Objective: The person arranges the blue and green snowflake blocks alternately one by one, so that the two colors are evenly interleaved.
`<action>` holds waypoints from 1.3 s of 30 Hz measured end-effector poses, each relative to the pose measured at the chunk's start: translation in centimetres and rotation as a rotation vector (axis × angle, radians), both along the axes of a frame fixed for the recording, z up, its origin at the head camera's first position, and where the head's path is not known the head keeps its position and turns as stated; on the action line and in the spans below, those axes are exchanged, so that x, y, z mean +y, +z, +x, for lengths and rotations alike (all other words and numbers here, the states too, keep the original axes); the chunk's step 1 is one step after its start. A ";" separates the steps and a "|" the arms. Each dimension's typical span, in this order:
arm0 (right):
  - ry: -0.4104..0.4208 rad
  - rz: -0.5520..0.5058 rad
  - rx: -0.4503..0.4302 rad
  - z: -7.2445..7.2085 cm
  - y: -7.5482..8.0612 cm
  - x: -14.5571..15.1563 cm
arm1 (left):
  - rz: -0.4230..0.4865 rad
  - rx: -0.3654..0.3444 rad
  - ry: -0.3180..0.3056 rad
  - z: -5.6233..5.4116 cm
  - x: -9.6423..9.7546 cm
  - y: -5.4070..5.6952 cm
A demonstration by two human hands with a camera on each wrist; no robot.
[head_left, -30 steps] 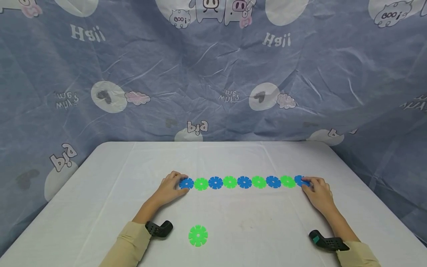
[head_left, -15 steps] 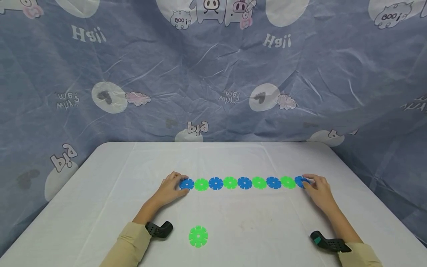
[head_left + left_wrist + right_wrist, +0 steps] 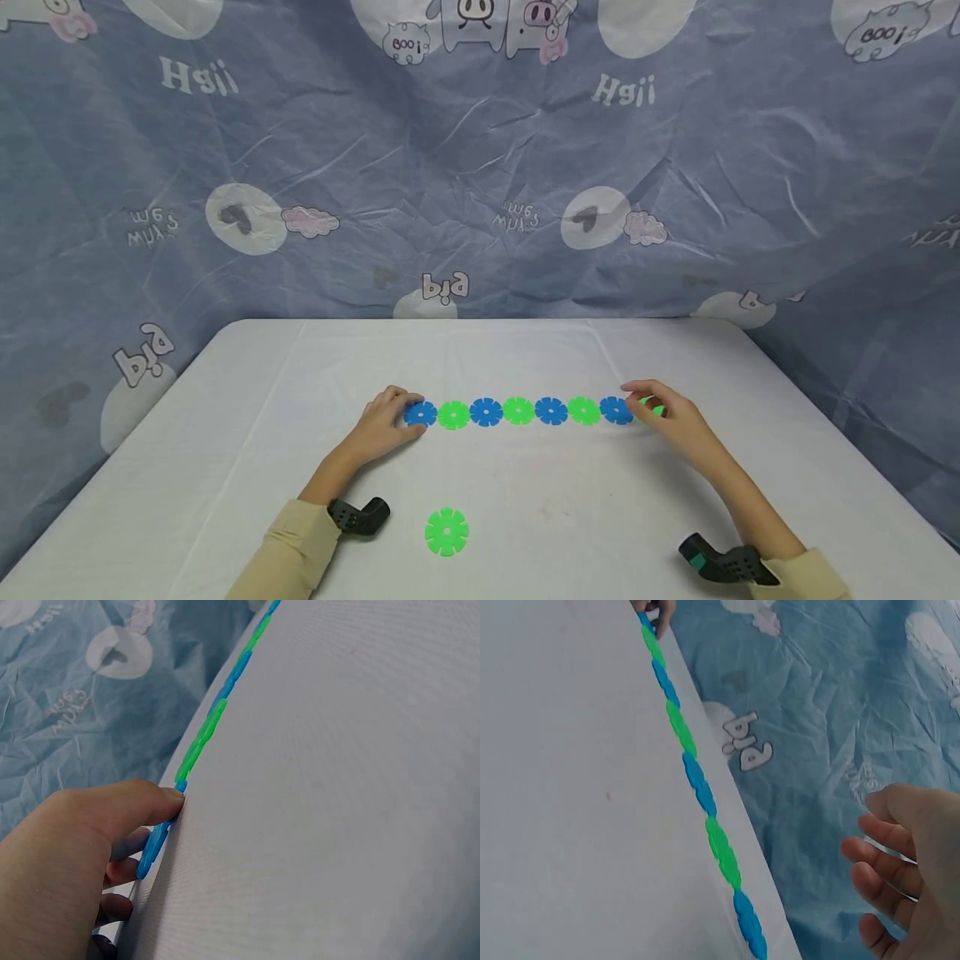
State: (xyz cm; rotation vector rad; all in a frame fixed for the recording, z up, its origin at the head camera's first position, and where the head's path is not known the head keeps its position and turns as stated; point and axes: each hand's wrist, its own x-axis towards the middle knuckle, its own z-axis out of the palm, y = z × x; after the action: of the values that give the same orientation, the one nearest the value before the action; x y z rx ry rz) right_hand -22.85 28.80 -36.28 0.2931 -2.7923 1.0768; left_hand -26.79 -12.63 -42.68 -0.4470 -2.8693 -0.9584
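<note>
A straight row of flower-shaped interlocking discs [image 3: 551, 411], alternating blue and green, lies across the white table. At its left end, my left hand [image 3: 386, 421] pinches the blue disc [image 3: 420, 414] between thumb and fingers. The left wrist view shows the thumb on the near edge of that disc [image 3: 157, 844], with fingers on its far side. Over the row's right end is my right hand [image 3: 675, 421], hiding the end blue disc and most of the last green disc [image 3: 658, 410]. In the right wrist view its fingers [image 3: 885, 885] are loosely bent and hold nothing.
One loose green disc [image 3: 447, 532] lies nearer the front, right of the left forearm. The white table [image 3: 570, 508] ends at a back edge, with a blue patterned cloth [image 3: 420, 150] hanging behind it. Each wrist wears a black device [image 3: 360, 517].
My right hand has released the blue disc at the right end, risen and moved left over the row. The left hand keeps its place on the left end disc.
</note>
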 end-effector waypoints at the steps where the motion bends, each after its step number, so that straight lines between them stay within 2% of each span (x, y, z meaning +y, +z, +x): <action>1: 0.025 -0.008 0.002 0.3 0.2 -0.7 | 0.001 -0.003 0.001 0.0 0.0 0.0; 10: 0.213 -0.015 0.013 2.8 0.6 -6.3 | 0.004 0.000 -0.003 -0.2 0.0 -0.3; 17: 0.386 -0.016 0.010 4.3 0.1 -9.0 | 0.035 0.093 -0.049 0.2 -0.1 0.0; 20: 0.447 -0.015 -0.008 4.7 0.0 -10.2 | 0.020 0.072 -0.039 0.1 -0.2 0.0; 21: 0.466 -0.013 -0.018 4.9 -0.1 -10.6 | 0.025 0.042 -0.032 -0.1 -0.3 -0.1; 26: 0.525 0.009 -0.081 5.4 -0.3 -12.8 | -0.009 0.000 -0.021 -0.3 -0.2 -0.1; 34: 0.620 0.050 -0.102 5.6 -1.0 -16.0 | -0.015 -0.005 -0.007 -0.1 -0.1 0.0; 39: 0.639 0.083 -0.119 6.0 -2.0 -17.4 | -0.009 0.001 -0.007 -0.2 -0.1 0.0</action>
State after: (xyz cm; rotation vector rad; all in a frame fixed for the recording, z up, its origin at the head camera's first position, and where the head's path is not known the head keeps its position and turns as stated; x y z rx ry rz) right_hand -16.88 11.35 -38.32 1.2302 -2.9195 1.1043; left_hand -26.95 -12.69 -42.70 -0.4579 -2.8747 -0.9465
